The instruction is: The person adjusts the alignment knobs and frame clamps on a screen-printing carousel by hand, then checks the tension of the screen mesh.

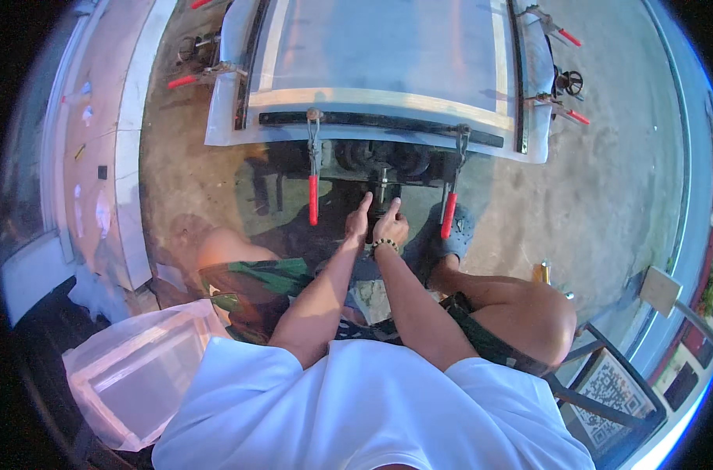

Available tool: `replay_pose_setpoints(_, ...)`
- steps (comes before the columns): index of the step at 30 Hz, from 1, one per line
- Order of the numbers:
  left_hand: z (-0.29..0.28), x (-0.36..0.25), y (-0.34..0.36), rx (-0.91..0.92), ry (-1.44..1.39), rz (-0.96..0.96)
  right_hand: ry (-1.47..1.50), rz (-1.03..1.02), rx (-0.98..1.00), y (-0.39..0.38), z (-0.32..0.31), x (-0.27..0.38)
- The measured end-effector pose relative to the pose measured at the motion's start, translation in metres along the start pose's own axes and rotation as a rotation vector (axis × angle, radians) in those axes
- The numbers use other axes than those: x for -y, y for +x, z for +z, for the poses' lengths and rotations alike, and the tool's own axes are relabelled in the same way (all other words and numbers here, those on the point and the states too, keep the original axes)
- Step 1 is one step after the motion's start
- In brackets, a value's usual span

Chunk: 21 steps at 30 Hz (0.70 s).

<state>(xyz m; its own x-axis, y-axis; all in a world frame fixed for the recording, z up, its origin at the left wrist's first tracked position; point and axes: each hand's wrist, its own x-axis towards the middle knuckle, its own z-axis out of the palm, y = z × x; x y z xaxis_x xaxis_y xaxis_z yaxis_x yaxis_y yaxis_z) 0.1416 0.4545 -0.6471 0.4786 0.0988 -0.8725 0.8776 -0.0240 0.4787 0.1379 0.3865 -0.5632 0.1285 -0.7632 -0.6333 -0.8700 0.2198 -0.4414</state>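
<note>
My left hand (359,222) and my right hand (391,228) are side by side just in front of the stretching frame, thumbs pointing forward. Their fingers curl down around a dark part (383,207) beneath a metal threaded rod (384,177); its full shape is hidden by the hands and shadow. A beaded bracelet (385,244) circles my right wrist. Beyond, a pale mesh sheet (395,47) covers a wooden frame (356,97), and a black bar (380,120) presses the sheet's near edge. Red-handled toggle clamps (312,200), (449,215) hang on either side of my hands.
More red-handled clamps (185,81) line the side bars, with a small handwheel (573,82) at the right. A smaller mesh-covered frame (137,376) leans at lower left. A dark chair (607,392) stands at lower right; a gold-coloured can (543,272) is on the concrete floor.
</note>
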Motion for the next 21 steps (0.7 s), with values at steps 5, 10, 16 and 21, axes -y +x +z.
replay_pose_setpoints(5,0.006,-0.017,-0.019,-0.079,0.267,0.038,-0.088,0.034,0.053,0.015,-0.001,-0.006)
replay_pose_setpoints(10,0.009,-0.016,-0.025,-0.137,0.537,0.13,-0.117,0.101,0.205,0.038,-0.003,-0.016)
replay_pose_setpoints(16,0.009,-0.018,-0.027,-0.117,0.542,0.103,0.015,0.154,0.171,0.061,0.017,-0.042)
replay_pose_setpoints(21,0.009,-0.013,-0.027,-0.162,0.557,0.155,0.052,0.199,0.239,0.069,0.023,-0.052)
